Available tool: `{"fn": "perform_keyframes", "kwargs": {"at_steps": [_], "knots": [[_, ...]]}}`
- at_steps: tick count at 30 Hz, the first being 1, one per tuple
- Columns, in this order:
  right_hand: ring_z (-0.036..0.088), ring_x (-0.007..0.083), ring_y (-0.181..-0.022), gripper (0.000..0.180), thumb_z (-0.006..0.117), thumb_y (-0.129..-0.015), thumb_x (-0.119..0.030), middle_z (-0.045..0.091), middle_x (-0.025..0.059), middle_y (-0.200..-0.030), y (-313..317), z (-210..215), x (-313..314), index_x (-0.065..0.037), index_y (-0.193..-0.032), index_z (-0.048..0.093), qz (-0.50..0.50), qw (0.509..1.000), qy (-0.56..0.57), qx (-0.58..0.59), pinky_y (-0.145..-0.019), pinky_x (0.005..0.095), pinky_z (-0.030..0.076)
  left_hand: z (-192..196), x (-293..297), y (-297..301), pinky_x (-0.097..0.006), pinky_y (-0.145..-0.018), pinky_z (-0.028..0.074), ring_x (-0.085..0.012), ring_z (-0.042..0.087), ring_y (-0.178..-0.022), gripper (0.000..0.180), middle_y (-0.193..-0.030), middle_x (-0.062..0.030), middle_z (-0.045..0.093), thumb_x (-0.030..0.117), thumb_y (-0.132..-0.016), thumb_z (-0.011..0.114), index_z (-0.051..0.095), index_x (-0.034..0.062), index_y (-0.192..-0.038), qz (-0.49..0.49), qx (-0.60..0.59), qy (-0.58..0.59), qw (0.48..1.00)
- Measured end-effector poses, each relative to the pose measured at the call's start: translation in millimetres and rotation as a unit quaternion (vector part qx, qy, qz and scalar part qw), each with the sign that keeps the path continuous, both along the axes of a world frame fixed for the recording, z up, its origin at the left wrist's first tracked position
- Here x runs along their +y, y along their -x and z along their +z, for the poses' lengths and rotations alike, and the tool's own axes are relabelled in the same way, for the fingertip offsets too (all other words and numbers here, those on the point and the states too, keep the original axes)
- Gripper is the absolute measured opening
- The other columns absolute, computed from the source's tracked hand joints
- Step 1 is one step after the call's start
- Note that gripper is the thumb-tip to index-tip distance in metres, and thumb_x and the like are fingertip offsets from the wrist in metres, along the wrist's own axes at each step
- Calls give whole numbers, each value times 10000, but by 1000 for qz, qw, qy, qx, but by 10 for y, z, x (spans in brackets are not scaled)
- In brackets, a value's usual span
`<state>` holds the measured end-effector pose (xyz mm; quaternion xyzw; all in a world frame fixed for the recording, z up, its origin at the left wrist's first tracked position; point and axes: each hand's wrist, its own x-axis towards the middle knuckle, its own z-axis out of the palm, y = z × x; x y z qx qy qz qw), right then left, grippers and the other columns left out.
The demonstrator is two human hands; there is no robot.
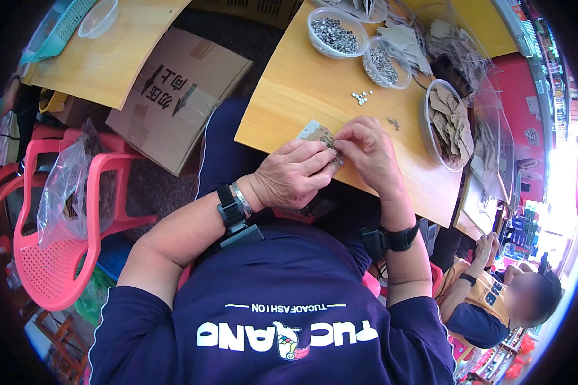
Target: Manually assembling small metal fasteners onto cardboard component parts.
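Observation:
Over the near edge of the wooden table [282, 83], my left hand [295, 170] is closed on a small brownish card with a pale end [309, 129]. My right hand [369, 157] meets it there, thumb and fingertips pinched at the card's right side. What the right fingers pinch is too small to make out. Beyond the hands lie several loose white bits [361, 97] and a few small metal pieces [394, 123]. Two clear plastic bowls of small metal parts, one larger [331, 54] and one smaller [401, 83], stand farther back.
A clear tub [428, 131] of brown cards stands at the table's right, near stacked cards and clear bags. On the left are a cardboard box [173, 109], a pink chair [93, 224] with a plastic bag, and another table [122, 45]. Another person [481, 295] sits to the right.

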<state>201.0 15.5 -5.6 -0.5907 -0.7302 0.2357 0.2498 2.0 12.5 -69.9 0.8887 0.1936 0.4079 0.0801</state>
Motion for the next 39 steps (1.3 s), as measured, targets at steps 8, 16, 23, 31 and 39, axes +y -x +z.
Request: {"fn": "perform_keyframes", "kwargs": {"at_steps": [8,16,23,31,39], "knots": [[570,293,-854,78,717,-755,-105,634,92,-820,0,79,50,-47,-803,700,5,999,34,-22,-778,393,455,-6,7,-20,-342,-901,476,-203,607,-1078,345,-1132,-25,635,134,-667,686,692,118,-1012,1,-8,4,1000],[623,187,-711,133,755,-750,-111,653,86,-758,29,274,237,-12,-809,688,-13,981,186,-46,-653,333,492,-13,-3,0,-356,-906,480,-214,609,-1075,343,-1138,-38,634,146,-641,679,687,108,-982,-8,-7,20,1000],[646,272,-683,168,746,-720,-171,660,142,-731,60,341,368,-22,-776,694,32,972,198,-122,-642,381,505,-39,3,16,-363,-905,482,-220,611,-1074,321,-1153,-47,635,158,-663,669,683,106,-979,-2,-6,19,1000],[615,211,-640,179,783,-719,-176,634,90,-666,33,393,649,-36,-763,680,118,949,202,-212,-577,365,475,66,3,20,-364,-907,478,-237,607,-1086,366,-1180,-44,638,82,-648,680,681,106,-1013,8,11,26,1000],[648,245,-727,219,761,-713,-217,692,124,-783,-141,236,392,-62,-866,737,74,975,192,-89,-671,367,512,43,-45,-31,-365,-899,475,-237,602,-1106,353,-1165,-41,643,62,-642,694,680,114,-991,2,10,14,1000]]}}
